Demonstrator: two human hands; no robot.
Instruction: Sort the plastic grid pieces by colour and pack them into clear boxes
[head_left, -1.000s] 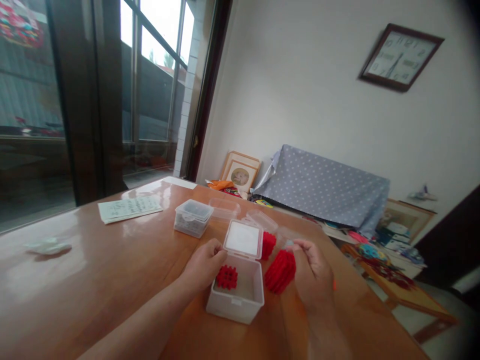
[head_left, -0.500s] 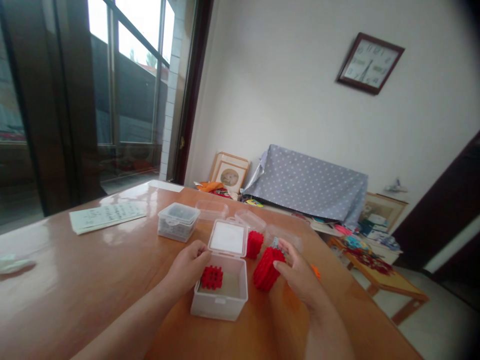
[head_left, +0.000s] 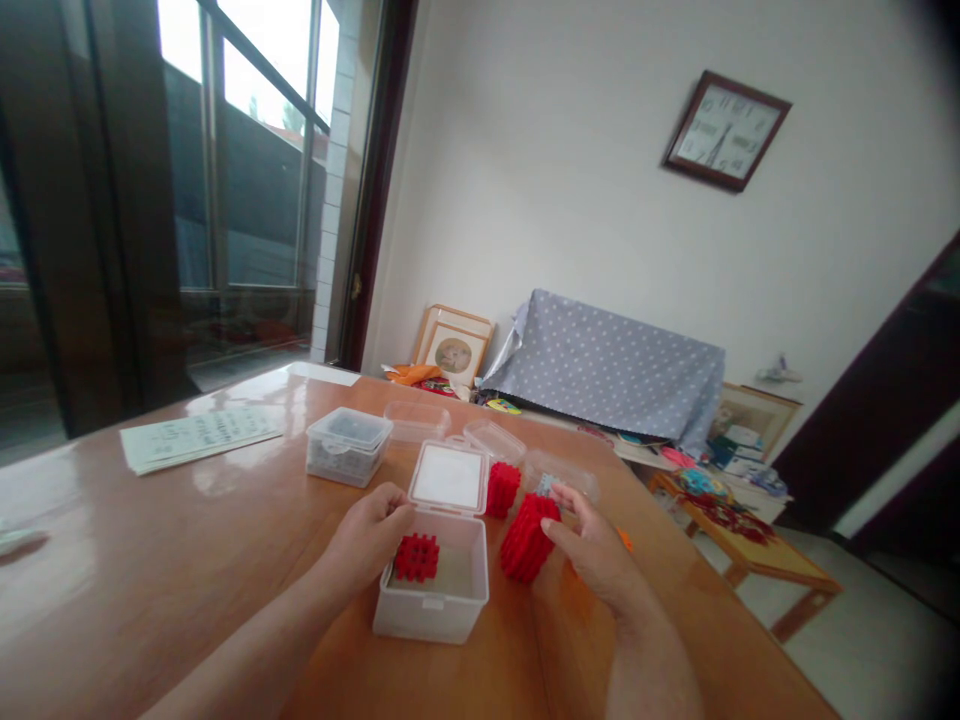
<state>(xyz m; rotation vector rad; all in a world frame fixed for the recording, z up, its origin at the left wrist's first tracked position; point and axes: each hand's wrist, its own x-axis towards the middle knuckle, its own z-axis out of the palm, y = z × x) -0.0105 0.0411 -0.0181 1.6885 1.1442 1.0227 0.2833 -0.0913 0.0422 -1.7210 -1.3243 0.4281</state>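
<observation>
An open clear plastic box [head_left: 430, 625] stands on the table with its lid [head_left: 450, 478] folded back. Inside, at its left side, is a red notched building piece [head_left: 417, 557]. My left hand [head_left: 373, 535] is closed over the box's left rim, close to that piece; what its fingers grip is hidden. My right hand [head_left: 589, 545] has its thumb and fingers around a leaning stack of red notched pieces [head_left: 527, 540] right of the box. Grey pieces [head_left: 545, 484] show behind its fingertips. A second red stack [head_left: 504, 489] stands beside the lid.
Behind on the left is a closed box of grey pieces [head_left: 347, 455]. Several clear lids or trays [head_left: 416, 422] lie at the back. Printed sheets [head_left: 201, 438] lie at the left. Orange pieces [head_left: 625, 540] show beyond my right hand, near the table's right edge.
The view has shifted slightly, moving everything a little left. Both hands keep nearly the same places beside the box and the red stack.
</observation>
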